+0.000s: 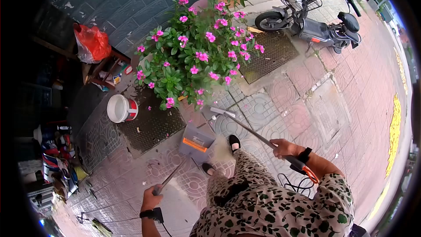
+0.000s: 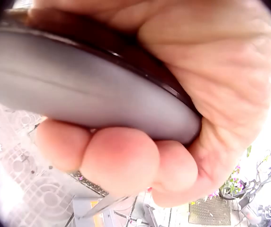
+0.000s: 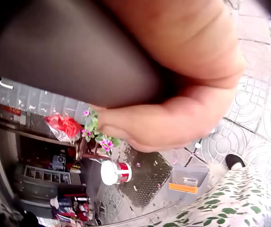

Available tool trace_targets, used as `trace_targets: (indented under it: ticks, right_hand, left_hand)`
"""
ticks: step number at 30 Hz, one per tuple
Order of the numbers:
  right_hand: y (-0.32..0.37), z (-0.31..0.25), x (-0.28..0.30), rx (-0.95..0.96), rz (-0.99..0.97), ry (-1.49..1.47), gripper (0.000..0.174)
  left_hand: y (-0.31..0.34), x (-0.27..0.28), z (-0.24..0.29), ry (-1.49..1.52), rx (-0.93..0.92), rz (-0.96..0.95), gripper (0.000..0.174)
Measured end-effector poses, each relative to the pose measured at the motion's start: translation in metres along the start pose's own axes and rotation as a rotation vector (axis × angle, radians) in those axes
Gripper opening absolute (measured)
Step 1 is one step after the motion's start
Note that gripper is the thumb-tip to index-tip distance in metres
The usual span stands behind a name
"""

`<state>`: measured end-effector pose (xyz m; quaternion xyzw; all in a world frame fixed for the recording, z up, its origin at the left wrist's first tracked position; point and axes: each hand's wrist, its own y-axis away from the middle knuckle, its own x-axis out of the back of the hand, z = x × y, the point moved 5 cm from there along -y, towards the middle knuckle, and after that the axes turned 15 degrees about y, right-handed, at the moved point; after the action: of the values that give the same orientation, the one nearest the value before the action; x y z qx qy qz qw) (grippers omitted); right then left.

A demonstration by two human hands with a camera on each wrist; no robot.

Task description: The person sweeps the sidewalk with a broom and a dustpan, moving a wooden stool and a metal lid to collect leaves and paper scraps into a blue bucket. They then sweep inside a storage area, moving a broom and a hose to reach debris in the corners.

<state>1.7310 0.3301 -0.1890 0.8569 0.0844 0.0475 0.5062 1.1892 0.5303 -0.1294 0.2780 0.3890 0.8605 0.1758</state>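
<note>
hands well apart, each clamped round a long handle

near left, the left hand (image 1: 151, 198) grips the handle of a grey dustpan (image 1: 197, 142) that sits on the paving (image 1: 307, 105) by the shoes (image 1: 234, 141). near right, the right hand (image 1: 284, 148) grips a pole (image 1: 252, 132) whose head lies just beyond the dustpan, below the pink flowers (image 1: 197, 52). a scooter (image 1: 315, 28) is parked far right.

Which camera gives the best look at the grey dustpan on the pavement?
The head view: the dustpan shows whole on the paving, its long handle gripped by the left hand. The right wrist view shows it small, lower right; the left wrist view shows only a blurred part at the bottom edge.
</note>
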Motion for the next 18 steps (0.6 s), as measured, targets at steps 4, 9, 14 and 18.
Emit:
trace_targets:
  ticks: [4, 9, 14, 18]
  right_hand:
    - [0.015, -0.024, -0.001, -0.01, -0.028, 0.022, 0.071]
    - [-0.065, -0.034, -0.007, 0.112, 0.135, 0.362, 0.069]
    - [-0.071, -0.033, -0.089, 0.157, -0.03, 0.449, 0.065]
    - [-0.04, -0.042, -0.145, 0.091, -0.309, 0.063, 0.064]
  left_hand:
    - [0.006, -0.003, 0.01, -0.009, -0.017, 0.029, 0.039]
    - [0.004, -0.004, 0.005, -0.006, -0.035, 0.017, 0.039]
    - [0.01, -0.007, 0.011, 0.01, -0.042, 0.038, 0.042]
    - [0.007, -0.002, -0.008, 0.003, -0.116, 0.035, 0.042]
